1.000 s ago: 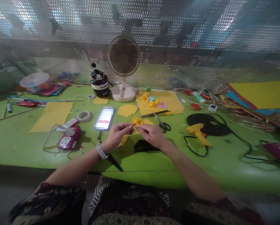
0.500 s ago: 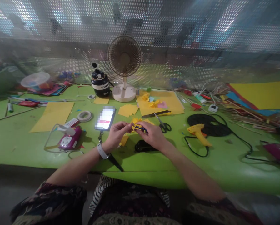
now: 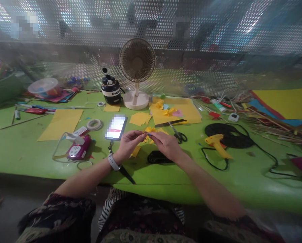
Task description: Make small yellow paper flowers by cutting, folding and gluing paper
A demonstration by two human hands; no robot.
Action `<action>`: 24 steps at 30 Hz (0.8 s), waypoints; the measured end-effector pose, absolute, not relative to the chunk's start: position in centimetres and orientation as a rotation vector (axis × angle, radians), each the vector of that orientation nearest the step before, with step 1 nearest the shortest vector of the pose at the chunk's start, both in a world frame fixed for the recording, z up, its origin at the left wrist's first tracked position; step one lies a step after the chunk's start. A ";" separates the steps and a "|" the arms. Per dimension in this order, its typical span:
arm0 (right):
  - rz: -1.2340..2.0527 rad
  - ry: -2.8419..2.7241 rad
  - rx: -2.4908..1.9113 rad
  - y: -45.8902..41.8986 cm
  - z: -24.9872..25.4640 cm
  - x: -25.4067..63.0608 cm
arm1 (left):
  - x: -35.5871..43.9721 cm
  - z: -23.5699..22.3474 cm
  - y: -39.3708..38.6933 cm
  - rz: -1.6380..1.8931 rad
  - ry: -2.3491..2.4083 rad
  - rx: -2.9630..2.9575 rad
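Observation:
My left hand and my right hand meet over the table, fingertips almost touching. The right fingers pinch a small blue thing, mostly covered by them. Thumb and forefinger of the left hand are pressed together at its near end; what they hold there is too small to make out. Just behind the fingertips lie crumpled yellow paper pieces. A shiny black oblong object sits under the right hand. Scissors with dark handles rest to the right of it.
A phone, tape roll and purple power socket lie to the left. Behind stand a fan and a black bottle. A yellow glue gun with its cord lies right, near paper sheets.
The hands have drawn closer, fingertips now nearly touching, and less of the blue thing shows. The whole view has shifted slightly; the table objects have stayed in place.

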State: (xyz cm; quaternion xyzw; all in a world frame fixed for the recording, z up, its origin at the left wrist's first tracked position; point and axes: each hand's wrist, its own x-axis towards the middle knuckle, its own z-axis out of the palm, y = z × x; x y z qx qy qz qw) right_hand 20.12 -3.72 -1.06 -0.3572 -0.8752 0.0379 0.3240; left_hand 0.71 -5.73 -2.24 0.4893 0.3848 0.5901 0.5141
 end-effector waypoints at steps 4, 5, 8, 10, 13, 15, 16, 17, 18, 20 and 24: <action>0.134 -2.296 -0.905 -3.5 -1.1 20.2 | 0.6 -2.2 -5.6 1.425 0.938 1.206; 0.147 -2.294 -0.892 -3.5 -1.2 20.2 | 0.6 -2.3 -5.5 1.430 0.938 1.208; 0.182 -2.294 -0.854 -3.3 -1.4 20.2 | 0.5 -2.5 -5.4 1.418 0.919 1.200; 0.188 -2.295 -0.843 -3.2 -1.5 20.2 | 0.5 -2.8 -5.4 1.405 0.911 1.181; 0.187 -2.297 -0.848 -3.3 -1.4 20.3 | 0.5 -3.0 -5.4 1.399 0.905 1.150; 0.164 -2.296 -0.859 -3.5 -1.2 20.4 | 0.5 -3.0 -5.4 1.406 0.906 1.138; 0.139 -2.291 -0.872 -3.6 -1.1 20.3 | 0.5 -3.0 -5.4 1.415 0.910 1.134; 0.108 -2.283 -0.885 -3.7 -1.1 20.3 | 0.5 -3.0 -5.4 1.427 0.914 1.133; 0.075 -2.276 -0.896 -3.7 -1.1 20.2 | 0.5 -2.9 -5.4 1.438 0.919 1.137; 0.029 -2.270 -0.901 -3.9 -1.1 20.1 | 0.5 -2.7 -5.4 1.453 0.925 1.154; 0.048 -2.287 -0.881 -3.9 -1.3 19.9 | 0.4 -2.4 -5.5 1.456 0.931 1.200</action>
